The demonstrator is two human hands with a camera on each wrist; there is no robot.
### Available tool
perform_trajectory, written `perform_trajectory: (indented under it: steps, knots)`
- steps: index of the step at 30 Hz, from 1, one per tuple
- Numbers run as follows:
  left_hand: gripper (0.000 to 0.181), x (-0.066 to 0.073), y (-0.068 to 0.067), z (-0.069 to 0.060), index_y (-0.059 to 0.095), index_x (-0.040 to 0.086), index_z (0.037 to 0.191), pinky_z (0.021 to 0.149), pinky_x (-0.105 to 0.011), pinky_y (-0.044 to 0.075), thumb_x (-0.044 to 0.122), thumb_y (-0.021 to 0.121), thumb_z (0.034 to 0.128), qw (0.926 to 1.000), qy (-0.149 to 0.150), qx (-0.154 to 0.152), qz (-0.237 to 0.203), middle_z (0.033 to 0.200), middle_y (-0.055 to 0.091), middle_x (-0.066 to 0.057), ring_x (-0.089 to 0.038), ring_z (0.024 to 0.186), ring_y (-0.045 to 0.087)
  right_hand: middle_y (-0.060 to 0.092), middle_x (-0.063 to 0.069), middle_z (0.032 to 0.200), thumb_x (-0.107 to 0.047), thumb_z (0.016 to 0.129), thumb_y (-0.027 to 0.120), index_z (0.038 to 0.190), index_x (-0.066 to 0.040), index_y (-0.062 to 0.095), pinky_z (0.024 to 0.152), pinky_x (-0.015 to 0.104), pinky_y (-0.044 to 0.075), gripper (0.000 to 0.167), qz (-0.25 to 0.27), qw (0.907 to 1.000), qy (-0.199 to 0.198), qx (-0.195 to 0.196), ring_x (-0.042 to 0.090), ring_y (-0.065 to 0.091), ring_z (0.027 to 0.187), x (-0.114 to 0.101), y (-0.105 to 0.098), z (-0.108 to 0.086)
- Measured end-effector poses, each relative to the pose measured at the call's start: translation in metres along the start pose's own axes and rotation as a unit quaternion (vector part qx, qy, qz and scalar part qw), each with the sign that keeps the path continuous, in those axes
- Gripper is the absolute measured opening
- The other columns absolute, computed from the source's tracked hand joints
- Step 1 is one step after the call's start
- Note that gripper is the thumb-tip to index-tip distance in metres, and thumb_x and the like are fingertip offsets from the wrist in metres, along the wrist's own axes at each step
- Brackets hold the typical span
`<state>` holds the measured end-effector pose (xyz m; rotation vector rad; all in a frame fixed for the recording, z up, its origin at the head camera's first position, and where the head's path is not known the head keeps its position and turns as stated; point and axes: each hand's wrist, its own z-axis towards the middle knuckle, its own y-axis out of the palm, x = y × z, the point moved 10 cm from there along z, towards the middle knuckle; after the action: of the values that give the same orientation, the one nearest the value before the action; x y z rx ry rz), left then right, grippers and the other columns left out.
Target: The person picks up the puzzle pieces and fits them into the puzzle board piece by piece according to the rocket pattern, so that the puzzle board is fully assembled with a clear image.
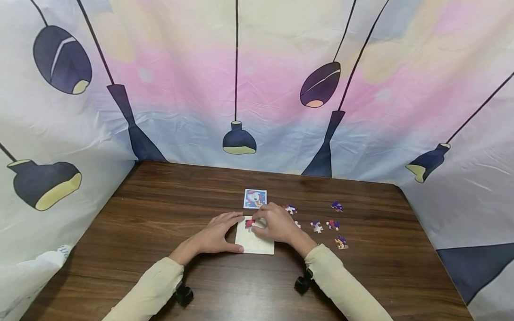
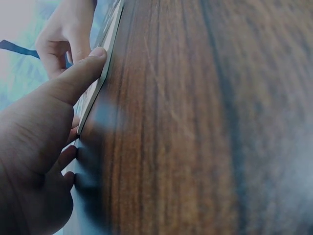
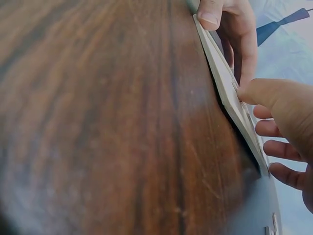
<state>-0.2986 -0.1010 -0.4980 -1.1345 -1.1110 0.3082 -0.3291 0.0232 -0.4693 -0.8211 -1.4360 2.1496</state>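
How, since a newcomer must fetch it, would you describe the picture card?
On the brown wooden table, look just beyond the pale board. The card there is square and white-bordered, unlike the irregular, knobbed puzzle pieces to its right.

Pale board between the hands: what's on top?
On the board, at least one reddish puzzle piece shows near its far left corner. The right hand covers the far right part; anything beneath cannot be seen.

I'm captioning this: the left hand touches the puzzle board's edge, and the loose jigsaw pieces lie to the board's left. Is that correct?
The side is wrong: the head view shows the loose jigsaw pieces lying to the right of the puzzle board, whose edge the left hand touches.
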Motion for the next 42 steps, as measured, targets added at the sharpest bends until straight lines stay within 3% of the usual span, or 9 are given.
perform_trajectory:
  steps: [13,27,35,42]
  knots:
    - [0.096,-0.001,0.0,-0.001,0.04,0.009,0.158,0.119,-0.065,0.021,0.06,0.077,0.0847,1.0,-0.002,-0.003,-0.001,0.163,0.036,-0.012,-0.037,0.152,0.027,0.067,-0.006,0.099,-0.038,0.091,0.078,0.107,-0.024,0.082,0.077,0.031,0.051,0.022,0.033,0.9988,0.034,-0.007,0.012,0.059,0.091,0.007,0.005,-0.001]
    - [0.1,-0.004,0.0,0.0,0.037,0.009,0.159,0.12,-0.063,0.021,0.06,0.079,0.0827,0.9999,-0.001,0.007,-0.007,0.163,0.036,-0.013,-0.035,0.152,0.028,0.072,-0.002,0.111,-0.04,0.093,0.076,0.116,-0.02,0.079,0.085,0.037,0.054,0.031,0.05,0.997,0.056,-0.015,0.017,0.063,0.103,0.007,0.012,0.004]
    - [0.09,-0.001,0.0,0.0,0.043,0.017,0.157,0.119,-0.065,0.02,0.057,0.079,0.0846,0.9998,0.016,0.005,-0.011,0.164,0.035,-0.01,-0.036,0.152,0.027,0.074,-0.002,0.104,-0.031,0.095,0.075,0.108,-0.017,0.08,0.086,0.037,0.056,0.021,0.068,0.9963,0.035,0.041,0.016,0.066,0.099,0.011,-0.01,-0.005]
    - [0.089,-0.003,0.001,-0.001,0.046,0.015,0.155,0.119,-0.064,0.019,0.057,0.079,0.0842,0.9999,0.005,0.001,-0.011,0.165,0.033,-0.008,-0.037,0.152,0.025,0.072,0.001,0.118,-0.037,0.099,0.07,0.122,-0.016,0.076,0.092,0.042,0.056,0.031,0.098,0.9936,0.051,0.023,0.018,0.067,0.11,0.028,-0.023,-0.023]
